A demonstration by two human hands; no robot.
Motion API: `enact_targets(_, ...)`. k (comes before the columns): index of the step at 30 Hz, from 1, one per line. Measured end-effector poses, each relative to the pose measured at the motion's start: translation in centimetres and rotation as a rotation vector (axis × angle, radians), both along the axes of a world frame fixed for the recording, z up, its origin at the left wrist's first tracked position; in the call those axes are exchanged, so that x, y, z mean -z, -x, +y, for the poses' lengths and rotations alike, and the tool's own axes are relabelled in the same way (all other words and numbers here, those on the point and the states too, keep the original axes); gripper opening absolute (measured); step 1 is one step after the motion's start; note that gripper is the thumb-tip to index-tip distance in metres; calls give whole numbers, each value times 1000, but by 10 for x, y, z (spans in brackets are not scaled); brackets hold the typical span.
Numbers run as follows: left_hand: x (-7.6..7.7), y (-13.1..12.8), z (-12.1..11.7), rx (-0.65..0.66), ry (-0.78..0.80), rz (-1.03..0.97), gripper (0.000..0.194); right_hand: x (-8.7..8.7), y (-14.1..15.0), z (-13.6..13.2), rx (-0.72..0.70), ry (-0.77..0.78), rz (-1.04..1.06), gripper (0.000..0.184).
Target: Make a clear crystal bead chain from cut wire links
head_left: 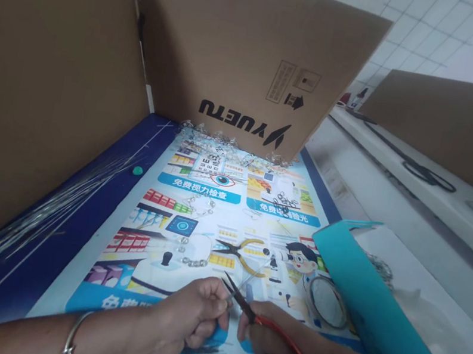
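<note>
My left hand [195,315] is closed in a pinch on a thin clear strand that runs up to the right towards the pliers. My right hand [267,342] grips red-handled scissors [281,341]; their dark blades are slightly apart at the strand, just above my left thumb. Both hands hover low over a printed poster mat [197,194]. Yellow-handled pliers [242,253] lie on the mat just beyond the hands. A bead bracelet [194,251] lies to the left of the pliers.
Cardboard walls [248,52] stand at the left and back. A bundle of thin wires [44,211] and a green pin [138,171] lie at the left. Clear beads [229,139] line the back edge. A turquoise folder [363,289] lies at the right.
</note>
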State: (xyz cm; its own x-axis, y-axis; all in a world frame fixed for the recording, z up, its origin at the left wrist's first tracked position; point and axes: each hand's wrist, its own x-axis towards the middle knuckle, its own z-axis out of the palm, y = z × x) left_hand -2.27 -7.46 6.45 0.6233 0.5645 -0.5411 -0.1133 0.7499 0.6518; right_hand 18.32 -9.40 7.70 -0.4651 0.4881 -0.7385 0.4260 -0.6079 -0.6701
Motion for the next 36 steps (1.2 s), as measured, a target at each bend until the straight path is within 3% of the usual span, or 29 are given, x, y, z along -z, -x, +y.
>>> enact_targets(3,2,1,1,6,14,6,23,3,1,5,-6,87,48,39)
enact_targets(10,5,0,5,0,29,27,23,0,-1,8,76,123,106,35)
enact_targets(16,8,0,7,25,34,28,17,-9,9,10,110,137,0,31)
enact_targets(22,7,-1,8,23,47,40,12,-10,12,3,118,25,-95,27)
enact_targets(36,2,-1,9,2,30,50,12,-17,22,-3,132,-136,-104,26)
